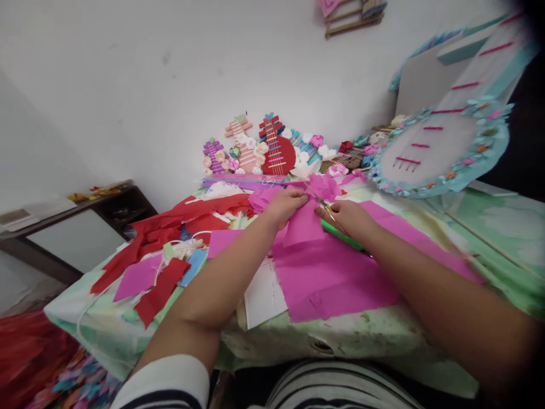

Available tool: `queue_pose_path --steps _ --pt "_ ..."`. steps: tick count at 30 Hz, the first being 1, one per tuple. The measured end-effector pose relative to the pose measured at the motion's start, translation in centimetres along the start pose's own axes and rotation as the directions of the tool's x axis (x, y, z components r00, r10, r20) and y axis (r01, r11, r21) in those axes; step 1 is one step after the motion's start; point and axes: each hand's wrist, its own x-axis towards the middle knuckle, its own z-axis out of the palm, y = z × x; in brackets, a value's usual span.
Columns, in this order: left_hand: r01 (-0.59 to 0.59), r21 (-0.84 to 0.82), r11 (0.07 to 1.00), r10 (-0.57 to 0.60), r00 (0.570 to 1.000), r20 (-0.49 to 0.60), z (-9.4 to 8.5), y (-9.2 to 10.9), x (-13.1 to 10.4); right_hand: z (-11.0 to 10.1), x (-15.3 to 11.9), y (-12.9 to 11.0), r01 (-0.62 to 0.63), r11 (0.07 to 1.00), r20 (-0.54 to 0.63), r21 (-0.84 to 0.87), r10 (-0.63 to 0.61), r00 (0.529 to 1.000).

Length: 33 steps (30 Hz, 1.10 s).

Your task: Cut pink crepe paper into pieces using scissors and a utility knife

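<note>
My right hand [349, 217] is closed round the handles of gold-coloured scissors [327, 208], their blades pointing away and to the left. Just left of the blades, my left hand [288, 205] has its fingers pressed together on pink crepe paper [303, 227]. Whether the blades are apart is too small to tell. Under both forearms spreads a large pink sheet [336, 284]. A bright green tool [343, 234] lies on it beneath my right hand, one end hidden. More crumpled pink paper [323, 186] sits just beyond my hands.
Red paper strips [187, 218] and cut coloured pieces lie left on the cloth-covered table [242, 346]. Several small decorated instrument models [279, 156] stand along the wall. A large blue-edged instrument model [430, 147] leans at the right, near a thin stick [489, 241].
</note>
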Motion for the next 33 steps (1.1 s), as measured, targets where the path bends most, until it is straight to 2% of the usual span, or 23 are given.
queue_pose_path --steps 3,6,8,10,12,14,16,19,22,25,29,33 --pt "0.006 -0.062 0.998 -0.009 0.999 -0.050 0.3 -0.8 -0.1 0.0 0.2 0.5 -0.081 0.983 -0.013 0.163 0.084 0.996" --pt "-0.004 -0.037 0.999 0.002 0.997 -0.077 0.3 -0.6 -0.8 0.3 0.4 0.8 -0.135 0.912 0.025 0.387 0.136 0.990" --pt "-0.043 0.020 0.999 0.044 0.996 -0.079 0.3 0.0 -1.5 0.7 0.4 0.8 -0.114 0.827 0.063 0.551 0.095 0.993" --pt "-0.095 0.104 0.990 0.102 0.992 -0.072 0.2 0.6 -2.3 1.4 0.3 0.7 -0.071 0.685 0.083 0.725 0.016 0.996" --pt "-0.131 0.191 0.973 0.145 0.987 -0.063 0.4 1.1 -3.1 2.1 0.1 0.4 -0.047 0.569 0.090 0.821 -0.048 0.995" --pt "-0.139 0.254 0.957 0.160 0.985 -0.061 0.7 1.5 -4.0 2.6 -0.2 0.0 -0.041 0.505 0.094 0.862 -0.079 0.992" --pt "-0.125 0.252 0.960 0.144 0.988 -0.057 1.0 1.6 -4.8 3.0 -0.5 -0.3 -0.028 0.484 0.088 0.875 -0.102 0.991" --pt "-0.098 0.116 0.988 0.104 0.994 -0.042 1.2 1.5 -5.6 3.0 -0.8 -0.6 0.027 0.447 0.031 0.894 -0.123 0.992" --pt "-0.079 -0.089 0.993 0.075 0.996 -0.040 0.8 1.4 -5.9 2.8 -0.9 -0.7 0.079 0.470 -0.040 0.879 -0.092 0.995" --pt "-0.084 -0.223 0.971 0.071 0.995 -0.067 0.2 1.3 -6.0 2.7 -0.8 -0.7 0.104 0.493 -0.082 0.864 -0.065 0.994" --pt "-0.124 -0.264 0.957 0.097 0.989 -0.114 -0.6 1.3 -6.0 2.7 -1.0 -1.0 0.116 0.466 -0.098 0.877 -0.063 0.993" --pt "-0.130 -0.279 0.952 0.103 0.989 -0.109 -1.0 1.6 -6.3 2.4 -1.4 -1.5 0.108 0.457 -0.068 0.883 -0.104 0.992"
